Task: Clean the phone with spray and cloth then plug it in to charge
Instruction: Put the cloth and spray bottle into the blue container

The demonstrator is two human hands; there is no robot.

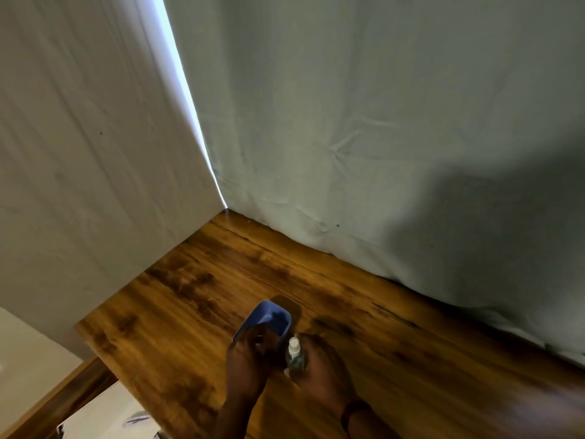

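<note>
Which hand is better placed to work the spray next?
Right, most likely. The right hand already wraps the bottle, nozzle upright beside the phone. The left hand holds the phone's near end, tilted up off the table. No cloth is visible.

The spray bottle [295, 354] stands upright on the wooden table [395, 327], near its front. Just left of the bottle, touching or nearly so, is a tilted bin [269, 316], with the left hand [248, 359] at its near rim. The right hand [319, 365] wraps the bottle from its right. Fabric sheets [348, 137] hang behind and left of the bottle, along the table's edges.
</note>
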